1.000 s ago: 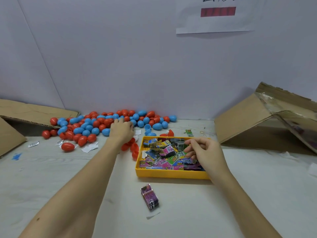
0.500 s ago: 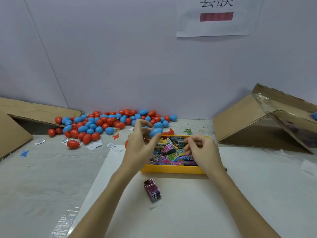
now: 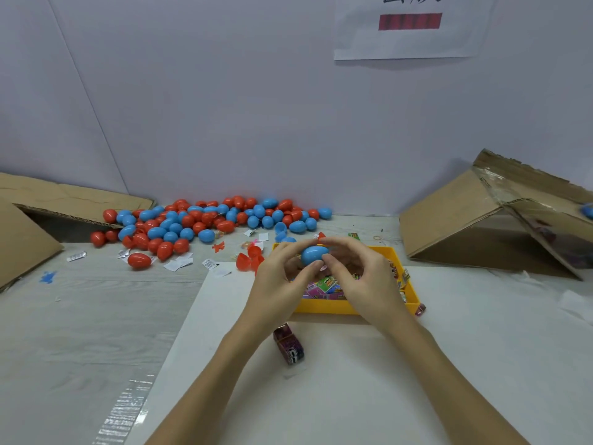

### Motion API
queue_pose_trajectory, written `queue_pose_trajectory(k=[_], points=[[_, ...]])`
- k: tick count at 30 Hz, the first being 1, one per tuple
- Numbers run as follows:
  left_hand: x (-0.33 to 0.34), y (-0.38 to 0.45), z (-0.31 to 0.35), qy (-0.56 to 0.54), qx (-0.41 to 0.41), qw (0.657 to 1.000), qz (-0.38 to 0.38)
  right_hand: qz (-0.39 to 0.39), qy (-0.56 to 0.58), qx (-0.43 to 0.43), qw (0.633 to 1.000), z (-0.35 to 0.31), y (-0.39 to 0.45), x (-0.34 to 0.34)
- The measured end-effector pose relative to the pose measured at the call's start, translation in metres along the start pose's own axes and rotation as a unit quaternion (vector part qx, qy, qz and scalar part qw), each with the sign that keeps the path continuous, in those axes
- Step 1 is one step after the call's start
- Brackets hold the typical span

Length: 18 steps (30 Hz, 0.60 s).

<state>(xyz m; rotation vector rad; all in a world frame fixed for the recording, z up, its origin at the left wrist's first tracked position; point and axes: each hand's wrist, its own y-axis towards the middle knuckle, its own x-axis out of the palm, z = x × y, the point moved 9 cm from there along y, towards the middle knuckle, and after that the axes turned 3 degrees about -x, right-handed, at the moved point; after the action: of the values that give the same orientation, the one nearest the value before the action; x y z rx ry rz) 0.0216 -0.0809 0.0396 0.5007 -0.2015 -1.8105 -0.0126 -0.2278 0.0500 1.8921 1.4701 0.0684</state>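
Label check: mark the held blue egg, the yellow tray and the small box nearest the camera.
blue egg (image 3: 314,254), head view, middle of its shell.
yellow tray (image 3: 324,307), head view, front wall.
small box (image 3: 288,346), head view, top face.

Both arms are bare and reach forward, meeting near the middle of the view. The left forearm (image 3: 208,380) comes in from 7 o'clock and runs toward 1 o'clock. The right forearm (image 3: 449,380) comes in from 5 o'clock and runs toward 11 o'clock. The wrists look roughly straight, with the backs of the hands turned up toward the camera. The left hand (image 3: 276,284) and the right hand (image 3: 365,284) sit side by side, their fingertips meeting at 12 o'clock. Each hand curls its fingers over the top and its thumb underneath. Together they pinch a blue egg (image 3: 313,254), the left hand at its 9 o'clock end and the right hand at its 3 o'clock end.
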Motion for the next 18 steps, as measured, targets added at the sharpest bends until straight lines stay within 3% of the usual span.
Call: queue_pose_trajectory(k=[6,9,14,18], points=[[-0.001,-0.002,0.01,0.027,0.045,0.999,-0.001,0.019,0.004,0.049,0.999,0.006,-0.003,-0.001],[-0.004,-0.001,0.007,0.004,0.028,0.999,0.015,0.015,-0.015,0.077,0.997,0.012,0.0,-0.006],[-0.014,0.002,-0.001,-0.041,-0.022,0.998,0.05,0.056,-0.232,0.107,0.965,0.034,0.001,-0.048],[-0.011,0.001,-0.011,-0.084,-0.075,0.993,0.036,0.02,-0.265,0.159,0.951,0.05,-0.005,-0.044]])
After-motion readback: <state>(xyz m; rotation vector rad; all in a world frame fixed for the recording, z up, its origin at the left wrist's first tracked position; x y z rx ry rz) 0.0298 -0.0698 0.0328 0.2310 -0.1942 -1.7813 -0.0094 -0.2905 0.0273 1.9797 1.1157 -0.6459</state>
